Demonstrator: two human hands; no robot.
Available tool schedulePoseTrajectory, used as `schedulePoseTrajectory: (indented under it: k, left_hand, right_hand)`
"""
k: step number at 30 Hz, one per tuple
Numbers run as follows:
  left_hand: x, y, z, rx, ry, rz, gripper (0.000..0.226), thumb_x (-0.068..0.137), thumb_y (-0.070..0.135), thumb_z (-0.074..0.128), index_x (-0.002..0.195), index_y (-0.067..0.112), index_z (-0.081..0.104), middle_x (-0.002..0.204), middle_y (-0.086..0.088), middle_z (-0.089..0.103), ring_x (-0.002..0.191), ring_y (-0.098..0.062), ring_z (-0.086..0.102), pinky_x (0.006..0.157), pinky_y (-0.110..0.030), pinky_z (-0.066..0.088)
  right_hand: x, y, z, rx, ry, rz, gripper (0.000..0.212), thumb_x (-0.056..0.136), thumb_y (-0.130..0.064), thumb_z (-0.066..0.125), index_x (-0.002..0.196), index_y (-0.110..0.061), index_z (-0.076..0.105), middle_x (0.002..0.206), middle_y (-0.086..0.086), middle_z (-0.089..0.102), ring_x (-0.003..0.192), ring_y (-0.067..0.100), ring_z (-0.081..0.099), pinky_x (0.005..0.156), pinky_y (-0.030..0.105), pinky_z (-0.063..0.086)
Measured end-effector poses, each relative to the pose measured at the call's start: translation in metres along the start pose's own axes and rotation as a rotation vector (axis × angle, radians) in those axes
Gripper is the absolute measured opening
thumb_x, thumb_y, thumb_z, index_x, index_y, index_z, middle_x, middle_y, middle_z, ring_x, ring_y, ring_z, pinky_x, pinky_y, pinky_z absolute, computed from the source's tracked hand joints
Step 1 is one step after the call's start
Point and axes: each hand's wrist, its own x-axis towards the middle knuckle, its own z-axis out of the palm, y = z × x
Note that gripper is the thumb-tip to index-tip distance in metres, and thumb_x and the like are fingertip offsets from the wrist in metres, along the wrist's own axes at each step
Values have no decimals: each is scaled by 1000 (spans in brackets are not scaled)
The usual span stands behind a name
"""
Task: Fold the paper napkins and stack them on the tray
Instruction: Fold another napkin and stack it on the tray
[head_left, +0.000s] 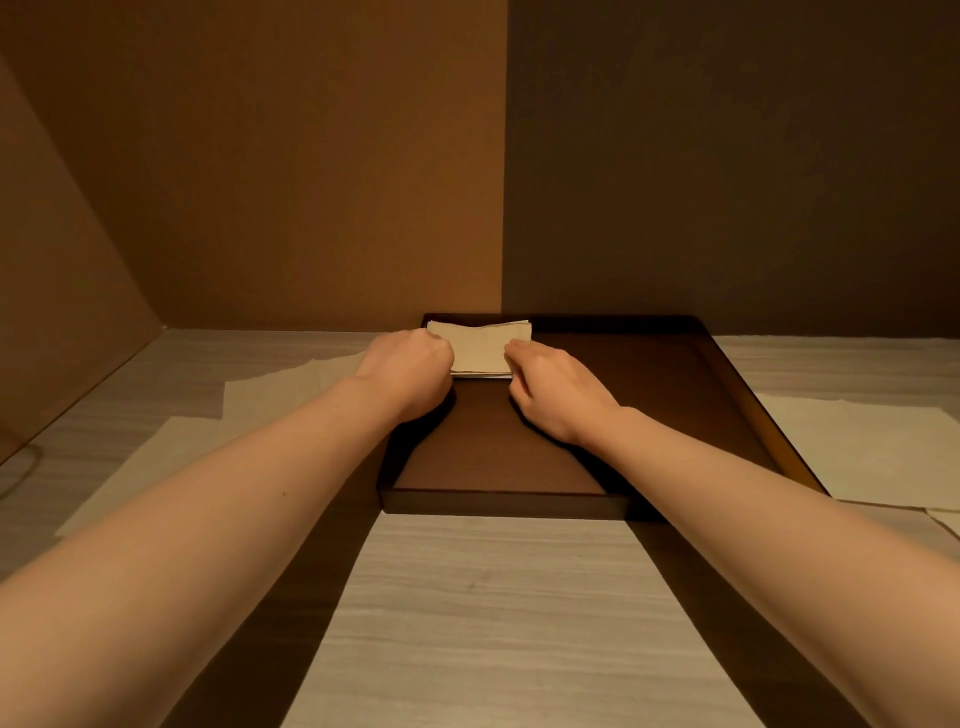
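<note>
Resting in the far-left corner of one dark wooden tray (519, 501), a small stack of folded cream napkins (480, 348) is grasped at its sides: left hand (410, 371) curled on the left edge, right hand (558, 392) pinching the right. Flat unfolded napkins lie on the pale grained table (493, 597): two left (249, 402), two right (878, 447).

From here I can't see either grip's fingertips at the napkin stack (480, 348), and the frame's right edge crops a flat napkin (883, 447).
</note>
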Motion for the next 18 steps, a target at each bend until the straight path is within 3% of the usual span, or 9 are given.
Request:
schedulePoseTrajectory:
  k: [3, 7, 12, 18]
  left_hand:
    - [-1, 4, -1, 33, -75, -6, 23, 94, 19, 45, 108, 8, 60, 107, -11, 62, 90, -28, 59, 65, -35, 45]
    - [-2, 5, -1, 34, -85, -26, 29, 93, 18, 45, 113, 7, 61, 117, -12, 58, 107, -28, 55, 81, -36, 46]
    - [-4, 4, -2, 70, -99, -23, 32, 92, 21, 47, 115, 8, 63, 134, -16, 53, 131, -27, 39, 103, -37, 36]
    - [-14, 5, -14, -40, -17, -13, 27, 90, 23, 51, 112, 12, 63, 121, -7, 63, 127, -26, 42, 94, -40, 45]
  right_hand:
    - [0, 0, -1, 35, -45, 21, 29, 99, -18, 42, 123, -7, 54, 122, 10, 58, 112, 27, 54, 89, 35, 46]
    - [0, 3, 0, 0, -106, 32, 36, 102, -24, 38, 129, -7, 54, 137, 11, 52, 139, 28, 33, 111, 39, 32]
    - [-6, 6, -5, -56, -106, 20, 42, 102, -27, 40, 141, -10, 46, 148, 9, 43, 146, 27, 22, 117, 37, 22]
    - [-30, 8, -40, -18, -25, 41, 49, 102, -26, 43, 149, -13, 36, 150, 8, 42, 144, 23, 27, 115, 35, 27]
